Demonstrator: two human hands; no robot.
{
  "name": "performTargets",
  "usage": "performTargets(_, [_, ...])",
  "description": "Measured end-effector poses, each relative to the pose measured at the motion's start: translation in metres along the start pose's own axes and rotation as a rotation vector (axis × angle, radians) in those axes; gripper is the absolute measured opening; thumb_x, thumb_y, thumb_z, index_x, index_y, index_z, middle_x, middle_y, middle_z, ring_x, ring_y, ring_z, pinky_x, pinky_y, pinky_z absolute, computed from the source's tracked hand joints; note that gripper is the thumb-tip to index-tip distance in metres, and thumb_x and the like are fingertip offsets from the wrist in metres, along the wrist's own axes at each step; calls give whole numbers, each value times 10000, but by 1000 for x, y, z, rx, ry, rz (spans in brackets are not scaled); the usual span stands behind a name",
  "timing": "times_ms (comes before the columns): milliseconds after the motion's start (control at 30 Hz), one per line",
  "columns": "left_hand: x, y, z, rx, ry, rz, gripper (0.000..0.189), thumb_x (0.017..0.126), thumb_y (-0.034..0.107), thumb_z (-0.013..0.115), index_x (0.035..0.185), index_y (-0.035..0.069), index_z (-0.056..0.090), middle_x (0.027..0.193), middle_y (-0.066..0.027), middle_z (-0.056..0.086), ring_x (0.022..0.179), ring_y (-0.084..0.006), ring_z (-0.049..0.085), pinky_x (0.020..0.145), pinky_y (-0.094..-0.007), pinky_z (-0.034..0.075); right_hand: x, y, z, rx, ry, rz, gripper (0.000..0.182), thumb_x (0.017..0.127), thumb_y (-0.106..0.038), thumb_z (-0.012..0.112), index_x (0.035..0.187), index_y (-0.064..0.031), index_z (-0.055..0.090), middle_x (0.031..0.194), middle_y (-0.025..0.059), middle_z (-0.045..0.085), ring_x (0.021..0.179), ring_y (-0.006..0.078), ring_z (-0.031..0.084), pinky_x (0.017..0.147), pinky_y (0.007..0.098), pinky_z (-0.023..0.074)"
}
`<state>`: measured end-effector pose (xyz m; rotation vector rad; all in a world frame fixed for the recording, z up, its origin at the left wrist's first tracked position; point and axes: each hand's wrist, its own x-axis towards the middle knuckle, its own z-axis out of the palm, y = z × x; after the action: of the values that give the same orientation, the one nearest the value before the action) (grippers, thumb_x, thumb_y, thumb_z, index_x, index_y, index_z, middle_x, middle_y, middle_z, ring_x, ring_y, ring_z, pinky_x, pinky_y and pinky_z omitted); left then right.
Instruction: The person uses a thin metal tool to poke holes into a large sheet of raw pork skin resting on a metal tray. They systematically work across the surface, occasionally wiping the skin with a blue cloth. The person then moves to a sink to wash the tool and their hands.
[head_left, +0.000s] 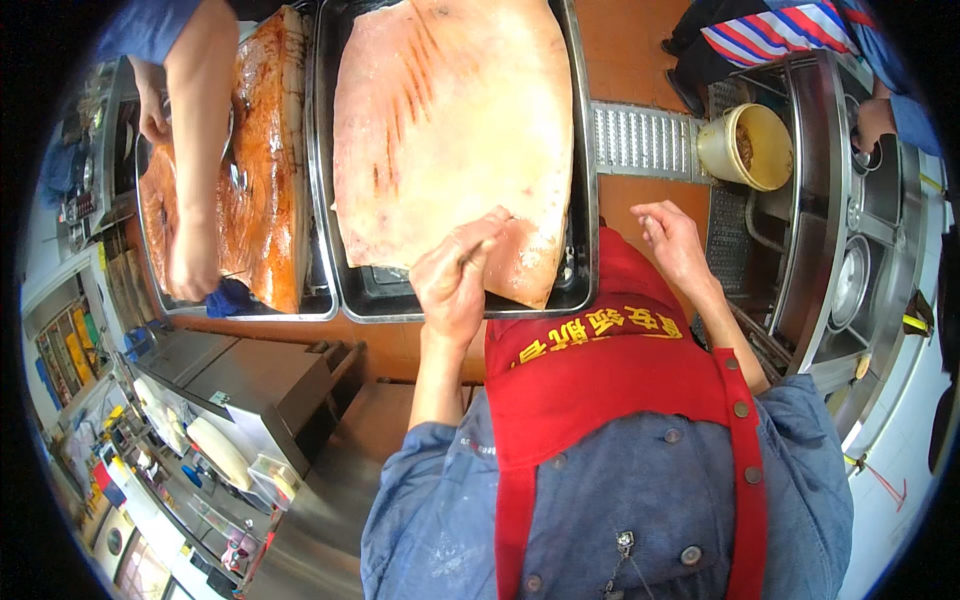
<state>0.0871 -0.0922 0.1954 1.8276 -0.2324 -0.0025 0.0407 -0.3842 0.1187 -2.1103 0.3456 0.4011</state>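
Note:
My left hand (451, 279) is closed around a thin tool, mostly hidden by the fingers, at the lower part of a large pale slab of pork with its skin up (465, 142). Rows of reddish marks cross the skin's upper left. The slab lies in a black rectangular tray (390, 309), and its lower right corner looks wet and darker. My right hand (671, 234) is held in the air right of the tray, fingers loosely curled, with nothing seen in it.
At the left, a co-worker's arm (191, 150) reaches over a browned, glossy meat slab (266, 187) in a second tray, near a dark blue cloth (229, 298). A yellowish bucket (742, 150) stands right, beside a steel counter (814, 225). Another person is at the upper right.

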Motion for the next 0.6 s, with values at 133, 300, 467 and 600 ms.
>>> performTargets(133, [26,51,-21,-81,56,159,122,825,-81,633,939,-75,678,945,-201,708,959,-313,691,886,-394,544,1,-1,-5,19,26,47,207,937,20,492,1064,6,654,874,60,572,687,111,548,645,248,476])
performTargets(300, [20,0,4,-67,-69,4,138,875,-70,582,982,-68,669,999,-220,691,992,-282,671,901,-371,535,2,5,-8,20,8,36,190,937,10,505,1059,9,650,882,61,568,686,113,544,644,251,475])
performTargets(467, [17,1,9,-9,-72,23,135,870,-82,576,972,-73,665,982,-207,696,990,-288,672,918,-372,526,3,15,-12,-34,18,24,187,935,14,504,1055,13,648,875,60,563,683,112,539,640,254,472])
performTargets(600, [49,54,-10,-136,40,230,121,900,0,580,928,-91,654,978,-265,680,949,-383,677,890,-491,535,8,19,-17,9,49,58,185,932,16,505,1047,16,649,876,62,561,683,114,540,638,258,474])
